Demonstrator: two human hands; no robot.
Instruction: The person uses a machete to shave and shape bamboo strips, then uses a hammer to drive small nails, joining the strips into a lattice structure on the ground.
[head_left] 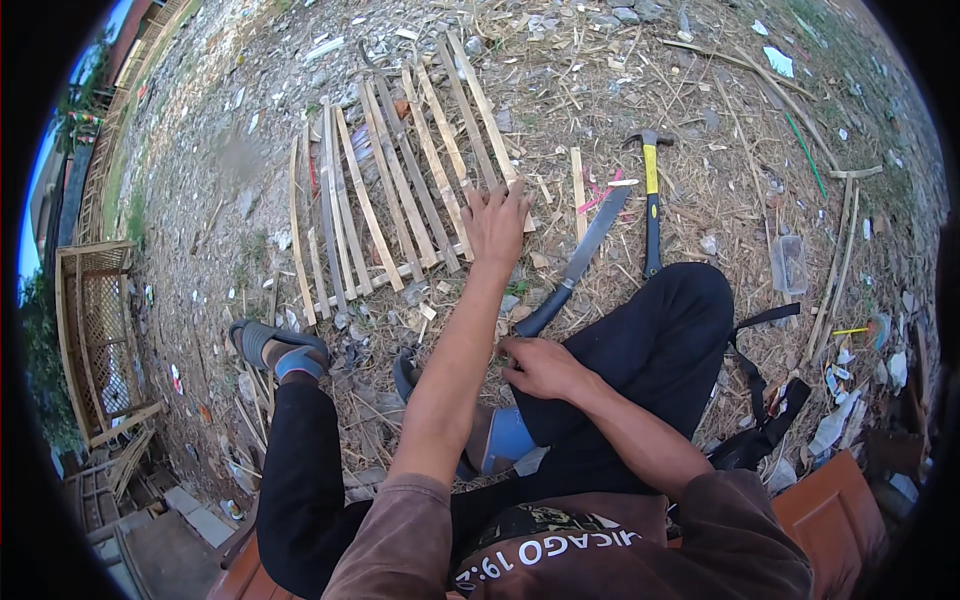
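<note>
My left hand (495,225) reaches forward with its fingers spread over the lower ends of thin wooden slats (405,190), touching the ones at the right side. The slats lie side by side on the ground, their near ends across a crosswise strip (375,284). My right hand (548,368) rests by my bent leg, fingers loosely curled and apart, with nothing visible in it. Just ahead of it is the dark handle of a machete (590,240), its blade pointing away. Right of the machete lies a claw hammer (652,195) with a yellow and black handle.
A short loose slat (578,192) and pink string (597,190) lie near the blade tip. A clear plastic container (789,265) and a black strap bag (765,420) are at the right. A wooden lattice frame (95,340) stands far left. Wood chips and litter cover the ground.
</note>
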